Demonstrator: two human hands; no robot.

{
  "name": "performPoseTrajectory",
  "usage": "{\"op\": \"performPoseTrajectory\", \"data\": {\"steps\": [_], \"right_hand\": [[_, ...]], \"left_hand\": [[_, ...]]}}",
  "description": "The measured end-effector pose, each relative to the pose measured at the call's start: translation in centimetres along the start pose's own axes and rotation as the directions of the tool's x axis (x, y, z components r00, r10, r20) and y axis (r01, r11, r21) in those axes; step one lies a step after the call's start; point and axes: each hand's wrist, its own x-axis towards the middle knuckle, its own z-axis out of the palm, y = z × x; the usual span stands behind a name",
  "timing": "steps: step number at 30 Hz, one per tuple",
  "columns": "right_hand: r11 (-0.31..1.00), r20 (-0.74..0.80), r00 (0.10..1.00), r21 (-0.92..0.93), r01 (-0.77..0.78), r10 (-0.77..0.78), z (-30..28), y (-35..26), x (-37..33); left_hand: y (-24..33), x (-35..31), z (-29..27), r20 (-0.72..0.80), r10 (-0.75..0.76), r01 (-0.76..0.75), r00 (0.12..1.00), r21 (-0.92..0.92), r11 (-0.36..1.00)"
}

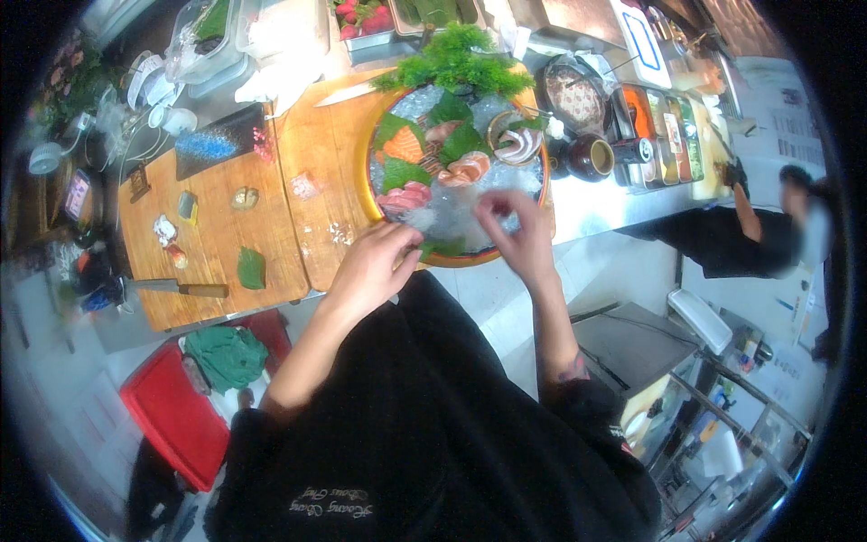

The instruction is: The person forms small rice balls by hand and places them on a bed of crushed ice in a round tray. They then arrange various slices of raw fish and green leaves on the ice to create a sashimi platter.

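Observation:
A round wooden-rimmed platter [373, 185] of crushed ice stands before me. On it lie green leaves, orange salmon slices [404, 144], pale pink fish slices [464, 170], darker pink slices [405, 196] and silvery white slices [518, 146] at the right. My left hand [375, 262] is at the near left rim, fingers curled together beside the darker pink slices; whitish bits show by its fingertips. Over the near right of the ice, my right hand [519, 230] has thumb and fingers pinched. Whatever either hand holds is too small or blurred to make out.
Leafy green sprigs [456, 61] stand at the platter's far edge, beside a knife [346, 94]. On the cutting board [208, 257] are a leaf [251, 268], small food pieces and another knife [203, 290]. A dark jar [591, 157] stands right. Another person [750, 235] is far right.

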Motion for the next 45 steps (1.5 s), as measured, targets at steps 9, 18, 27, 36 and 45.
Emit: {"op": "performPoseTrajectory", "data": {"steps": [9,18,27,36,45], "right_hand": [[0.744,0.049,0.833,-0.422,0.518,-0.552,3.0,2.4,5.1],[0.75,-0.004,0.82,-0.406,0.522,-0.573,2.3,3.2,5.7],[0.887,-0.138,0.882,-0.188,0.423,-0.45,0.8,3.6,4.9],[0.919,-0.053,0.918,-0.051,0.39,-0.392,0.1,3.1,5.5],[0.951,-0.104,0.946,-0.067,0.301,-0.306,1.3,3.7,5.7]], "left_hand": [[-1.6,-6.4,-2.3,-0.156,-0.359,0.383,0.92,0.171,0.908],[0.8,4.5,1.7,-0.253,0.154,-0.003,0.955,0.512,0.859],[1.3,9.9,2.8,-0.223,0.105,0.031,0.969,0.531,0.847],[1.3,10.8,2.8,-0.235,-0.073,0.136,0.969,0.267,0.954],[0.9,10.7,3.1,-0.254,-0.025,0.115,0.967,0.347,0.931]]}}
